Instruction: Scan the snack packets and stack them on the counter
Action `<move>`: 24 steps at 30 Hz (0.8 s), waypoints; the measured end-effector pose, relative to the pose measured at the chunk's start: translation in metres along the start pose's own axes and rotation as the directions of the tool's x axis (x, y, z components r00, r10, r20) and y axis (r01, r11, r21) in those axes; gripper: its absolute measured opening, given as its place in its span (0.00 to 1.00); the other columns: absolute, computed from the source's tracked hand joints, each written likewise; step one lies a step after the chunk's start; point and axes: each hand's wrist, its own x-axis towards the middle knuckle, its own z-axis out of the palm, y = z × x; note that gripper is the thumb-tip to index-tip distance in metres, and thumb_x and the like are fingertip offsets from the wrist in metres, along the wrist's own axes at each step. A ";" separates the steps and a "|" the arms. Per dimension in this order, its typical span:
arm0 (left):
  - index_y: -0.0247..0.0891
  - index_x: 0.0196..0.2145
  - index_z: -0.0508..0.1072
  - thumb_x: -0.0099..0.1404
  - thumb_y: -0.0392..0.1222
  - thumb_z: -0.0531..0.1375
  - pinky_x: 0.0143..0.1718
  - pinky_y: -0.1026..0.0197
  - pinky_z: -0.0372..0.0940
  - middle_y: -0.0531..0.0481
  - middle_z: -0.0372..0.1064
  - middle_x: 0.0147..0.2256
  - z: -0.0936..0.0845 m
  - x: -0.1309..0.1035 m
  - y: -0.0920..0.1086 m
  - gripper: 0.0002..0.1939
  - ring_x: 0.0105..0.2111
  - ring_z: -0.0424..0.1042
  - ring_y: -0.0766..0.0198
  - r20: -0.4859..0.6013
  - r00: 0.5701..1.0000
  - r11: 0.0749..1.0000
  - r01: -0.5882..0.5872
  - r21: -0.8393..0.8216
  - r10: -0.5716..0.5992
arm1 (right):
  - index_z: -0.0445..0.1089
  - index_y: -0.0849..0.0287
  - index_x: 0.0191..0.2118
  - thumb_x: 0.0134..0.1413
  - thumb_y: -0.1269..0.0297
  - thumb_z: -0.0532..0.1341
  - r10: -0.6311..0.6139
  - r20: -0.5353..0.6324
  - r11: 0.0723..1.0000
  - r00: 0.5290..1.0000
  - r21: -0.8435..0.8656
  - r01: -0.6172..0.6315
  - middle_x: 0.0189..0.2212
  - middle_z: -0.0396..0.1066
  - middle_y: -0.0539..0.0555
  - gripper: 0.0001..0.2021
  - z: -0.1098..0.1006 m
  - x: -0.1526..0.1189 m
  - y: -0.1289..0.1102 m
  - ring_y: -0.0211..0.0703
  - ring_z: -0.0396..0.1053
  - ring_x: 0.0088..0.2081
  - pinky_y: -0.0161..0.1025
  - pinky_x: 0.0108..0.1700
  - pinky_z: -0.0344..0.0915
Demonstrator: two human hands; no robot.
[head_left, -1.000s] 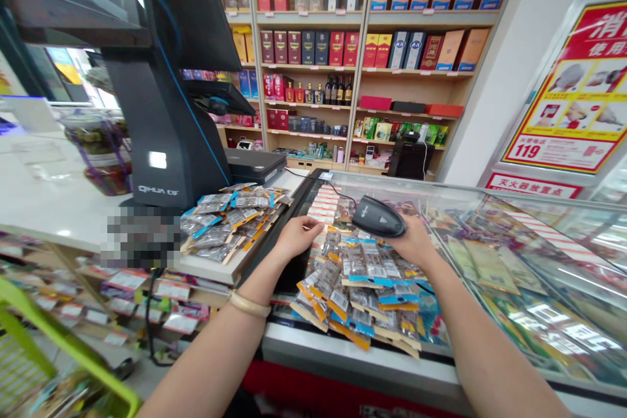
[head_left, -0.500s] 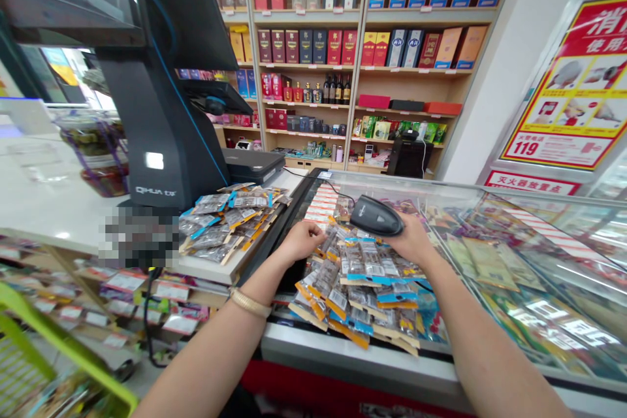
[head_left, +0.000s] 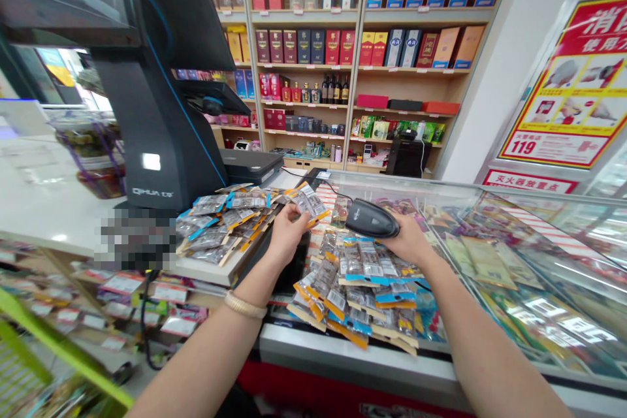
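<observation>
Between the fingertips of my left hand (head_left: 288,232) is a small clear snack packet (head_left: 309,201) with an orange edge, lifted above the counter. My right hand (head_left: 410,238) is wrapped round a black barcode scanner (head_left: 372,219), whose head points left toward the packet. Below both hands, a pile of similar packets (head_left: 365,261) with blue and orange edges lies on the glass display case (head_left: 490,209). To the left, a second pile of packets (head_left: 208,235) rests on the white counter beside the register.
A black register with a screen (head_left: 157,124) stands on the left, jars (head_left: 93,150) behind it. A green basket (head_left: 63,353) is at the lower left. Shelves of boxes and bottles (head_left: 304,46) line the back wall. The scanner's cable (head_left: 337,189) runs across the glass.
My left hand has picked up a packet from the right-hand pile and moved a little left and up with it. My right hand still holds the scanner in nearly the same place.
</observation>
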 end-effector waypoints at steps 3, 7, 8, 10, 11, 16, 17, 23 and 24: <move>0.36 0.26 0.64 0.45 0.44 0.68 0.35 0.62 0.69 0.53 0.69 0.29 0.000 0.000 -0.001 0.17 0.30 0.70 0.67 0.004 1.000 1.000 -0.016 0.005 0.016 | 0.74 0.55 0.46 0.46 0.65 0.62 -0.002 0.029 1.000 1.000 -0.018 0.002 0.38 0.79 0.54 0.18 0.000 0.000 0.000 0.53 0.75 0.43 0.42 0.46 0.69; 0.36 0.27 0.64 0.46 0.43 0.68 0.37 0.61 0.71 0.54 0.69 0.29 0.000 0.000 -0.003 0.17 0.30 0.69 0.69 0.012 1.000 1.000 -0.005 -0.014 0.005 | 0.75 0.56 0.44 0.46 0.65 0.62 0.012 0.038 1.000 0.999 -0.005 -0.012 0.38 0.79 0.54 0.16 0.000 0.000 0.001 0.53 0.75 0.42 0.42 0.45 0.69; 0.36 0.27 0.64 0.46 0.43 0.68 0.37 0.60 0.71 0.54 0.68 0.29 0.000 0.000 -0.003 0.17 0.30 0.69 0.69 0.010 1.000 1.000 0.002 -0.031 -0.002 | 0.75 0.55 0.44 0.46 0.65 0.63 0.015 0.032 1.000 0.999 -0.002 -0.015 0.38 0.79 0.54 0.16 0.001 0.000 0.002 0.53 0.75 0.42 0.42 0.44 0.69; 0.36 0.27 0.62 0.47 0.43 0.68 0.36 0.59 0.72 0.55 0.68 0.28 0.000 0.001 -0.003 0.18 0.30 0.70 0.69 -0.004 1.000 0.997 0.023 -0.079 -0.023 | 0.75 0.55 0.44 0.45 0.65 0.63 0.018 0.019 1.000 1.000 0.000 -0.018 0.37 0.79 0.53 0.17 0.001 0.000 0.003 0.53 0.75 0.42 0.43 0.44 0.70; 0.37 0.28 0.61 0.48 0.43 0.68 0.36 0.58 0.73 0.55 0.68 0.28 0.000 0.001 -0.003 0.18 0.30 0.71 0.68 -0.018 0.999 0.994 0.038 -0.107 -0.040 | 0.75 0.55 0.44 0.45 0.66 0.63 0.017 0.016 1.000 1.000 0.000 -0.017 0.37 0.79 0.53 0.17 0.002 -0.001 0.003 0.53 0.75 0.42 0.43 0.44 0.70; 0.39 0.33 0.59 0.58 0.39 0.62 0.37 0.56 0.73 0.55 0.68 0.30 -0.002 0.006 0.000 0.13 0.29 0.74 0.68 -0.202 0.977 0.967 0.010 -0.254 -0.063 | 0.76 0.56 0.40 0.44 0.67 0.62 -0.002 0.029 1.000 1.000 -0.008 0.003 0.34 0.79 0.53 0.14 0.002 -0.002 0.005 0.53 0.75 0.42 0.44 0.45 0.69; 0.39 0.32 0.58 0.59 0.38 0.62 0.39 0.57 0.73 0.56 0.67 0.30 -0.003 0.008 0.002 0.12 0.29 0.74 0.70 -0.268 0.963 0.959 -0.044 -0.281 -0.035 | 0.76 0.56 0.40 0.45 0.66 0.62 -0.002 0.029 1.000 1.000 -0.010 0.003 0.34 0.78 0.53 0.14 0.002 -0.002 0.005 0.54 0.74 0.42 0.44 0.45 0.69; 0.40 0.33 0.57 0.62 0.34 0.61 0.46 0.61 0.70 0.53 0.70 0.34 -0.018 0.022 0.017 0.13 0.37 0.76 0.69 -0.528 0.849 0.875 -0.277 -0.397 0.030 | 0.76 0.56 0.40 0.45 0.64 0.62 0.020 0.007 1.000 1.000 0.006 -0.020 0.34 0.79 0.53 0.14 0.003 -0.003 0.005 0.54 0.74 0.42 0.44 0.44 0.70; 0.39 0.33 0.58 0.63 0.32 0.59 0.46 0.62 0.70 0.52 0.71 0.35 -0.020 0.023 0.020 0.10 0.38 0.77 0.69 -0.547 0.837 0.864 -0.279 -0.418 0.005 | 0.76 0.56 0.40 0.45 0.64 0.62 0.016 0.007 1.000 1.000 0.007 -0.016 0.34 0.79 0.53 0.14 0.003 -0.003 0.005 0.54 0.74 0.42 0.44 0.44 0.70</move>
